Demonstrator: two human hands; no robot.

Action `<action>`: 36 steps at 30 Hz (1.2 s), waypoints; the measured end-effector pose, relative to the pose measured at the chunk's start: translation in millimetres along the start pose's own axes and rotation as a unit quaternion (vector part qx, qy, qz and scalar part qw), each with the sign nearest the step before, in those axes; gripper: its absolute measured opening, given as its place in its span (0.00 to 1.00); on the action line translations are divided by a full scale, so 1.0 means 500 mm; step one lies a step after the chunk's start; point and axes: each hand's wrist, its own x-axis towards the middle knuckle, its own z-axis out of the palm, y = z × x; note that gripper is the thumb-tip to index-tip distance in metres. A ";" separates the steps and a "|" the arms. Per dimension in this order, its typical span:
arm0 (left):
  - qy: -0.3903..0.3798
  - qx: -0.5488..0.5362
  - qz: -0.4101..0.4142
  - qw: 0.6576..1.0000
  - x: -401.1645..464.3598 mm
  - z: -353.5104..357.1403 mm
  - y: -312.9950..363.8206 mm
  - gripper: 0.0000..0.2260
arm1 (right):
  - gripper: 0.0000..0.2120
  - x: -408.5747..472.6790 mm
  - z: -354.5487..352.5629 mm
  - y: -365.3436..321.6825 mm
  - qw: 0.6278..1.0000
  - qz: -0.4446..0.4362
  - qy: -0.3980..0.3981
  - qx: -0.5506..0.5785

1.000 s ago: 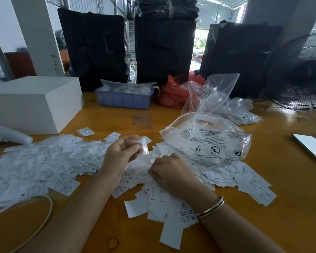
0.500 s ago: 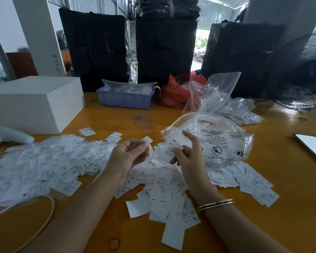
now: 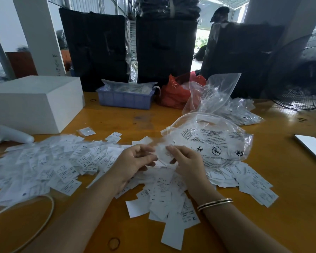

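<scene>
This looks like a garment packing workshop. Many white size labels (image 3: 66,163) cover the wooden desk (image 3: 263,207), with printed plastic bags (image 3: 213,141) beside them. Tall black wrapped bundles (image 3: 164,50) stand behind, near an industrial fan (image 3: 303,73).

Size tags (image 3: 190,214) read XS, S and XL (bag (image 3: 217,143) print illegible).

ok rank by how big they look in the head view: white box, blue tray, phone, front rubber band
1. white box
2. blue tray
3. phone, cut off by the frame edge
4. rubber band, smallest despite nearness to the camera
</scene>
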 end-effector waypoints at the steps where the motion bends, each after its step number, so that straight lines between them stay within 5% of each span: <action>1: 0.020 -0.015 -0.002 1.000 0.001 -0.001 -0.001 0.04 | 0.03 0.000 -0.002 0.000 1.000 0.007 0.002 0.012; 7: 0.052 -0.184 0.018 0.981 0.003 -0.006 0.009 0.05 | 0.03 -0.010 0.009 -0.002 0.998 -0.015 -0.053 -0.030; 11: 0.068 -0.198 0.029 0.977 0.004 -0.001 0.007 0.06 | 0.06 -0.007 0.011 0.007 0.997 -0.019 -0.059 -0.044; 17: 0.128 -0.051 0.060 0.989 0.008 -0.007 -0.003 0.06 | 0.20 0.005 -0.003 0.006 0.998 0.001 -0.018 0.059; 24: 0.120 0.074 0.114 0.983 0.009 -0.010 -0.008 0.02 | 0.08 0.005 -0.019 -0.001 0.994 -0.019 0.016 0.107; 29: 0.063 0.147 0.162 0.974 0.010 -0.004 -0.015 0.04 | 0.11 0.004 -0.029 -0.022 0.983 -0.057 0.024 0.171; 36: 0.054 0.171 0.173 0.969 0.006 -0.003 -0.015 0.05 | 0.10 0.003 -0.035 -0.025 0.991 -0.099 -0.025 0.082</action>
